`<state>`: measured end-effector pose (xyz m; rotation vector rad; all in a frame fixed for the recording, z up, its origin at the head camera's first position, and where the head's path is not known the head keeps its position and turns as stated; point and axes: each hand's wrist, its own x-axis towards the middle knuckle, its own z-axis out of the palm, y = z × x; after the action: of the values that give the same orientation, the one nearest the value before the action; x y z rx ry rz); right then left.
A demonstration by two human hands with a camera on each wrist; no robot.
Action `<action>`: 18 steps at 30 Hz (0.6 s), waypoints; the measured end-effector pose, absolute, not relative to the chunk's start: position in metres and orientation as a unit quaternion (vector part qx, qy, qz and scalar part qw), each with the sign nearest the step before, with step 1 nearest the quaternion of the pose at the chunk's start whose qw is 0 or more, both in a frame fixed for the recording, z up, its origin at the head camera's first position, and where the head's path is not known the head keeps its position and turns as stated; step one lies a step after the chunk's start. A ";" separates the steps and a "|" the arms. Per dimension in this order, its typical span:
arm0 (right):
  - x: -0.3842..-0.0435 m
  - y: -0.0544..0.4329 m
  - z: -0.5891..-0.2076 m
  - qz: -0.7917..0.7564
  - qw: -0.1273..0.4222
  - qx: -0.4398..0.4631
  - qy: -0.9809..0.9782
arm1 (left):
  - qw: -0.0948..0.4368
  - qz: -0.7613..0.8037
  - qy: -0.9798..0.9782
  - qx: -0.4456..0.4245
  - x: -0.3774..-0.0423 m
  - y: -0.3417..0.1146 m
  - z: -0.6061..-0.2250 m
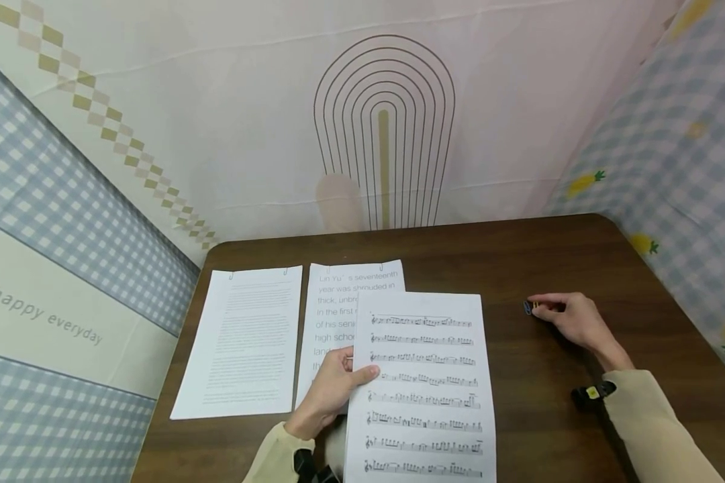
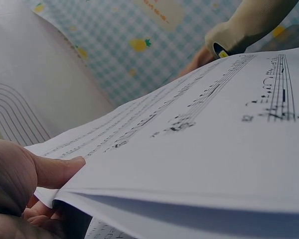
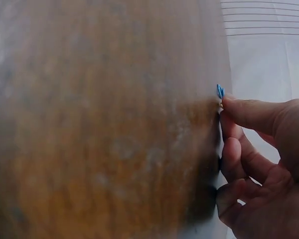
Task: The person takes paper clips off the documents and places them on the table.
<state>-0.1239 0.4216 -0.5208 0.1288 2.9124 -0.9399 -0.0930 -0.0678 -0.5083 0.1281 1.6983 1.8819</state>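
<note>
My left hand grips the left edge of a stack of sheet music, thumb on top and fingers beneath. In the left wrist view the sheets bow, and their edges part slightly near the thumb. Over at the right of the table, my right hand has thumb and index finger pinched at small paper clips. A blue clip pokes out past the fingertips, with a bit of yellow clip between them. The fingertips partly hide these clips.
Two printed text stacks lie on the brown table: a small-print one at left and a large-print one partly under the sheet music. Both carry clips along their top edges. Patterned cloth hangs behind and at both sides.
</note>
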 end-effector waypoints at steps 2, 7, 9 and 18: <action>-0.124 0.422 -0.522 -0.308 0.041 0.043 0.950 | 0.297 0.707 0.640 0.047 -0.093 -0.068 -0.509; -0.125 0.422 -0.524 -0.310 0.041 0.041 0.949 | 0.295 0.705 0.643 0.046 -0.093 -0.067 -0.509; -0.125 0.422 -0.524 -0.310 0.040 0.039 0.949 | 0.296 0.705 0.643 0.044 -0.092 -0.067 -0.509; -0.124 0.419 -0.525 -0.307 0.029 0.037 0.951 | 0.298 0.706 0.641 0.045 -0.092 -0.066 -0.509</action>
<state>-0.1240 0.4190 -0.5248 0.1134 2.9319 -0.9462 -0.0919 -0.0661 -0.5095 0.1196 1.7024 1.8760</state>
